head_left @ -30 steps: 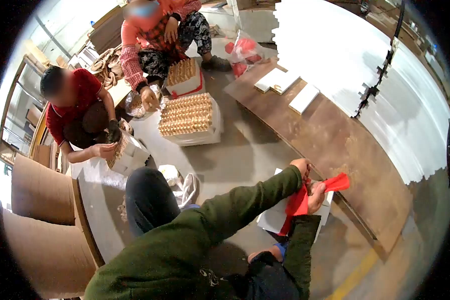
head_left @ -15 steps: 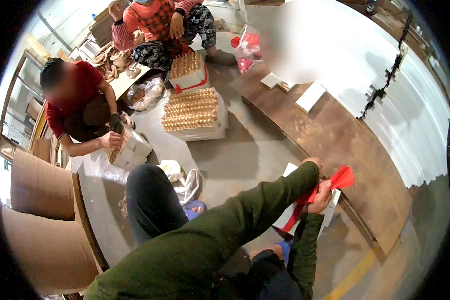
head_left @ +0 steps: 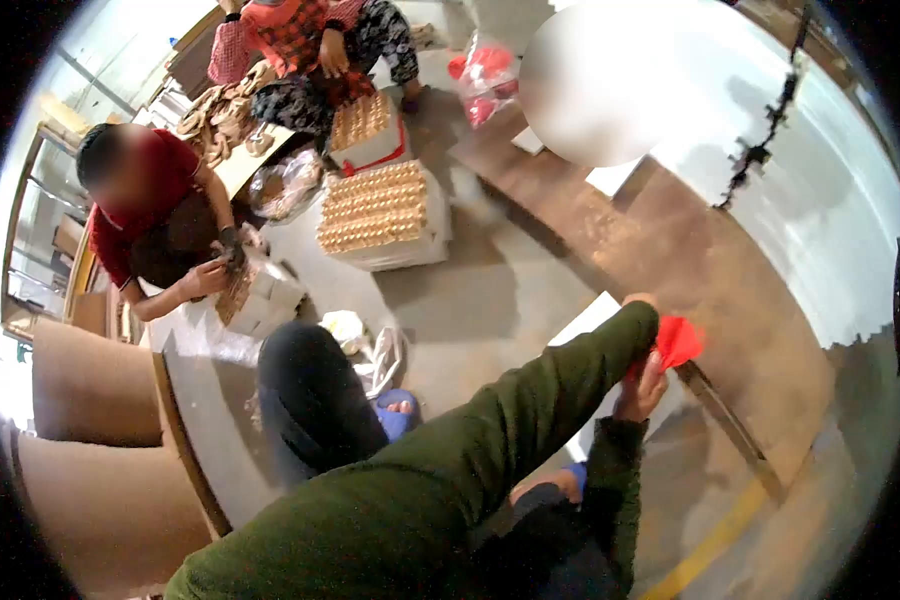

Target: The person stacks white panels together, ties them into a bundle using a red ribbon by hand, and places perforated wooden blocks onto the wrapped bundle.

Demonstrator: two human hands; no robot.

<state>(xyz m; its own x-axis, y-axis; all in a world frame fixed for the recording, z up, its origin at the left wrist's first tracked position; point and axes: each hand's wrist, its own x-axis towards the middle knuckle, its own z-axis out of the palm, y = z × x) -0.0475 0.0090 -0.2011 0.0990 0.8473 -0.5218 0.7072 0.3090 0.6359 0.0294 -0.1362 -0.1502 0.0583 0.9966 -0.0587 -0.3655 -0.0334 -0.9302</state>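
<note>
My right hand (head_left: 644,392) has its fingers closed at the lower edge of a bunched red ribbon (head_left: 681,342). My left arm, in a dark green sleeve, stretches across in front. Only a small part of my left hand (head_left: 642,299) shows past the cuff, next to the ribbon; its fingers are hidden. Under both hands is a white box (head_left: 582,321), largely covered by my sleeve. It stands by the near edge of a brown board (head_left: 710,290).
White pieces (head_left: 613,178) lie on the board. Ahead stand white boxes topped with rows of gold knobs (head_left: 375,210). A person at the left (head_left: 150,200) handles a similar box (head_left: 265,300); another person (head_left: 300,40) sits behind. A plastic bag (head_left: 378,362) lies by my foot.
The view has shifted slightly. My left forearm now reaches a little further up and right, covering more of the box and ribbon. The red ribbon's loose end hangs lower and looks more bunched.
</note>
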